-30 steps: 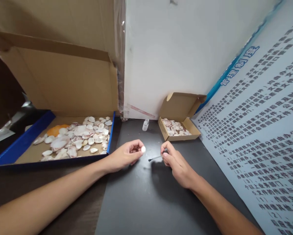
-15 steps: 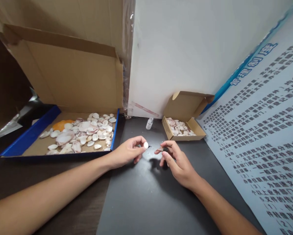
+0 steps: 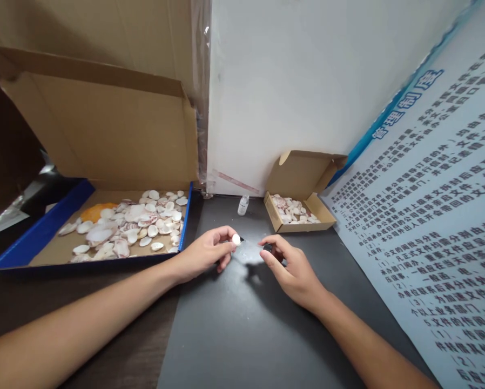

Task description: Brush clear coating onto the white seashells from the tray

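Note:
My left hand (image 3: 216,249) pinches a small white shell (image 3: 236,239) between thumb and fingertips, above the dark tabletop. Across from it, my right hand (image 3: 289,265) grips a small black cap (image 3: 268,247). A faint, pale stem seems to run from the cap toward a dark tip (image 3: 243,239) right by the shell; whether the tip touches it I cannot tell. Behind the hands stands a small clear bottle (image 3: 243,205) with a label, upright and with no dark cap on it.
To the left, a blue-edged cardboard box (image 3: 40,231) with its lid up holds many shells (image 3: 133,221) and an orange piece (image 3: 96,212). A smaller open cardboard box (image 3: 303,227) of shells stands back right. A white panel (image 3: 283,92) and printed poster (image 3: 437,216) border the table (image 3: 226,335).
My right thumb and fingers have closed in around the black cap. The shell in my left hand shows more of its face. The whole view has shifted slightly.

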The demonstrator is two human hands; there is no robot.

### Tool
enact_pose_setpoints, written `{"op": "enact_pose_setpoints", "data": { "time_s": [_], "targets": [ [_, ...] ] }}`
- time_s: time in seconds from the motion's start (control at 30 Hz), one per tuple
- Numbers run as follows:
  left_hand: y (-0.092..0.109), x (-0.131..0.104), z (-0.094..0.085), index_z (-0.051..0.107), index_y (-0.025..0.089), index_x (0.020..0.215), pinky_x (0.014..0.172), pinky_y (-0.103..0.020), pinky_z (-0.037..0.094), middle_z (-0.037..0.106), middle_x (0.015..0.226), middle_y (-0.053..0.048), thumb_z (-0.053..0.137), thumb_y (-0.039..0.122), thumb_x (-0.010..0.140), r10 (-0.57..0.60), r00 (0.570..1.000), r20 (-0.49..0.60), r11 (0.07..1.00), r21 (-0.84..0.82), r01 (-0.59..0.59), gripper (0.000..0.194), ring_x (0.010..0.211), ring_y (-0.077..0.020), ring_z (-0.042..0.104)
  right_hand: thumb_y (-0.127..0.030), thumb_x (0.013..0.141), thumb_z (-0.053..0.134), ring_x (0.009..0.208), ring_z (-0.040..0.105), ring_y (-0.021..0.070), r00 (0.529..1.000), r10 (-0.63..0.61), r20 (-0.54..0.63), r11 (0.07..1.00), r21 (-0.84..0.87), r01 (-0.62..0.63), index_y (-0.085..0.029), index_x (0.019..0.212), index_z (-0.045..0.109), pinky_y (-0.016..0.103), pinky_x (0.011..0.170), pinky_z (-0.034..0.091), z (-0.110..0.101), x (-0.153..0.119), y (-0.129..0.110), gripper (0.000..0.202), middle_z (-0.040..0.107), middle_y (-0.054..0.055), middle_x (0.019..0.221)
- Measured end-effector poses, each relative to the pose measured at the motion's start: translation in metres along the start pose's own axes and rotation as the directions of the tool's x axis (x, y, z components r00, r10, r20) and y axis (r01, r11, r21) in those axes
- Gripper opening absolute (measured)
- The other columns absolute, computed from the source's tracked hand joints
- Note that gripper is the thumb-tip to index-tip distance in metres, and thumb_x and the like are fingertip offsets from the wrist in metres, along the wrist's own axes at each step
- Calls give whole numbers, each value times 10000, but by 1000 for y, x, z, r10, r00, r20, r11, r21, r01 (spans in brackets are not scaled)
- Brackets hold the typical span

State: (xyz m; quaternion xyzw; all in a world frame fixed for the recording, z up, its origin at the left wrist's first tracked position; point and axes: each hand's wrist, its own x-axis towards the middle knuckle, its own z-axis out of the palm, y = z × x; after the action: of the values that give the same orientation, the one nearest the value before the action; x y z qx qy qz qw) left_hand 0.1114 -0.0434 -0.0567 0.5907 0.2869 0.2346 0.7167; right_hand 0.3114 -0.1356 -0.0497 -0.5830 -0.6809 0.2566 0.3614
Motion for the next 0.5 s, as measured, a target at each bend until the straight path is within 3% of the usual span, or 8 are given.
{"op": "enact_pose_setpoints", "data": {
  "time_s": [0.17, 0.5],
  "targets": [
    [0, 0, -1, 509, 170, 854, 421, -178, 365, 507, 691, 57, 641, 306, 789, -1, 1000, -30, 995, -104, -2, 200, 433, -36, 447, -312, 920, 545, 591, 485, 124, 997, -77, -12, 997, -3, 77, -205, 1023, 605, 226, 577, 388, -1, 0, -2, 160, 512, -35, 653],
    [-1, 1, -3, 531, 161, 888, 422, -188, 392, 537, 736, 44, 696, 316, 776, 2, 1000, -11, 983, -182, -4, 253, 444, -33, 451, -283, 901, 562, 575, 483, 116, 997, -41, -63, 998, -42, 38, -193, 1000, 612, 224, 569, 379, 2, -1, -6, 143, 514, -39, 642]
  ]
}}
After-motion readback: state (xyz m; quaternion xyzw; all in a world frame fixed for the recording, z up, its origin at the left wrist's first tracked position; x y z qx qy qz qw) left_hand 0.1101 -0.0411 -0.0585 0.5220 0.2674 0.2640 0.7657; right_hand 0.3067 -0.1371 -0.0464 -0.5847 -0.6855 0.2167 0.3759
